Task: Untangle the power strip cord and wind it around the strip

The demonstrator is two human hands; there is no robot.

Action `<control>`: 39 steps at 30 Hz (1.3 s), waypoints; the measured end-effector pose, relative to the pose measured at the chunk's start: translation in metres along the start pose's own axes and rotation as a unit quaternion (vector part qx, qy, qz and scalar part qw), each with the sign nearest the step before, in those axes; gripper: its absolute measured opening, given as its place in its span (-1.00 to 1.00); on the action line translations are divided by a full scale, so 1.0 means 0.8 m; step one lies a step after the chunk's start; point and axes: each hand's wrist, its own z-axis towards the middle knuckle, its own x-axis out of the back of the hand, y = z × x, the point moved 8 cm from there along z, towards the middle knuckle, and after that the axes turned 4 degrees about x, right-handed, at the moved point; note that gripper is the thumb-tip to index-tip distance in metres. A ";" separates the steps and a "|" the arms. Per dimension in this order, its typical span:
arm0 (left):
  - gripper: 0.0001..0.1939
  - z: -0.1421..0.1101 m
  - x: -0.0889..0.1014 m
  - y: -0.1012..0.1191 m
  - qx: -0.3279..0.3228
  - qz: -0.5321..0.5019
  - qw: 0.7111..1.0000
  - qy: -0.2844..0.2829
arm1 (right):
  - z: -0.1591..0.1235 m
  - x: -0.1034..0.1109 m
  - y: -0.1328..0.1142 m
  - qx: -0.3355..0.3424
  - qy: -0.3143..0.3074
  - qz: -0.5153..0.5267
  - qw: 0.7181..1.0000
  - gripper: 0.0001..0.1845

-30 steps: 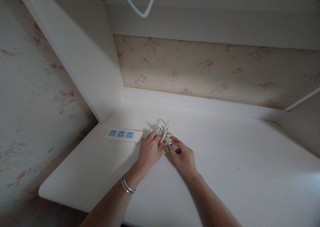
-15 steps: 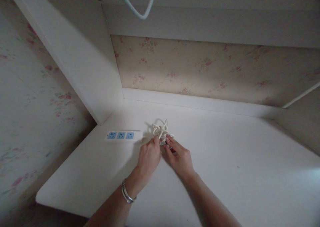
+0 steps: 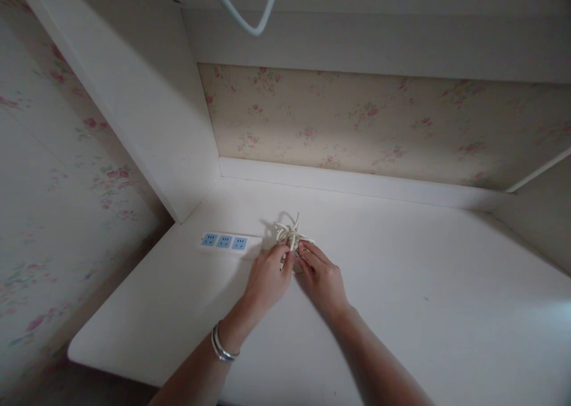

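A tangled bundle of white power cord [image 3: 292,232] is held between my two hands over the desk. My left hand [image 3: 270,272] is closed, with thumb and fingers pinching the cord from the left. On the bundle's right side my right hand [image 3: 322,275] is closed too, its fingertips pressed on the cord; a small part of what they grip is hidden. Left of the hands lies a white power strip [image 3: 229,242] with three blue socket panels, sockets facing up.
The white desk [image 3: 401,311] spreads under my arms, its rounded corner at the left front. A white side panel [image 3: 147,108] rises at the left, and a floral-papered wall [image 3: 339,120] stands behind. A pale looped cable or tube [image 3: 254,30] hangs at the top.
The power strip has slid a little to the right, closer to the hands. The cord bundle has shifted slightly, and my left fingers have moved further across it.
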 end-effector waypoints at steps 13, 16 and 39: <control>-0.70 0.016 -0.016 -0.015 -0.072 -0.182 0.980 -0.035 | -0.011 0.006 0.014 -0.088 0.045 0.065 0.993 -0.64; -0.74 0.020 -0.018 -0.019 -0.071 -0.182 0.981 -0.022 | -0.014 0.009 0.019 -0.134 0.059 0.052 0.988 -0.57; -0.79 0.012 -0.019 0.004 -0.060 -0.020 0.998 0.010 | 0.004 0.026 0.007 -0.133 0.088 -0.062 0.985 -0.65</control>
